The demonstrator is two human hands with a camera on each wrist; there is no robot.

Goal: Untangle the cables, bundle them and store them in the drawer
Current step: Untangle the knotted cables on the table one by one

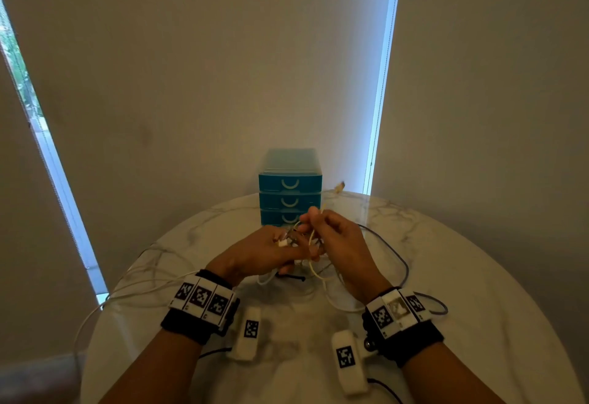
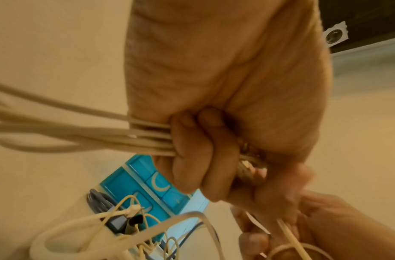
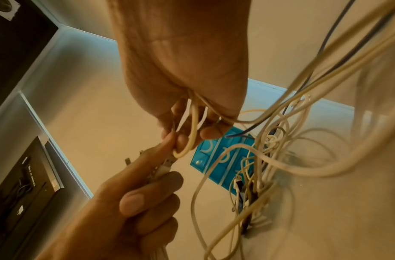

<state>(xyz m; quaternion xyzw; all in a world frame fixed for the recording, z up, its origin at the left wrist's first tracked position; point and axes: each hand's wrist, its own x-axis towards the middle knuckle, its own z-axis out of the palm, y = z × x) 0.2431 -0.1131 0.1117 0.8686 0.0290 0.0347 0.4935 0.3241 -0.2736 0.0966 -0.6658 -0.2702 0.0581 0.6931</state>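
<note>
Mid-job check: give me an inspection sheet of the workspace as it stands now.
Surface: round marble table, cables spread across it.
Job's things: blue drawer unit at the far edge, all three drawers closed.
Clutter: nothing seen.
Grippers: left hand grips a bunch of white cables; right hand pinches a thin cream cable.
Cables: tangle not yet cleared; a dark cable loops to the right.
Surroundings: plain wall, bright window strips either side.
</note>
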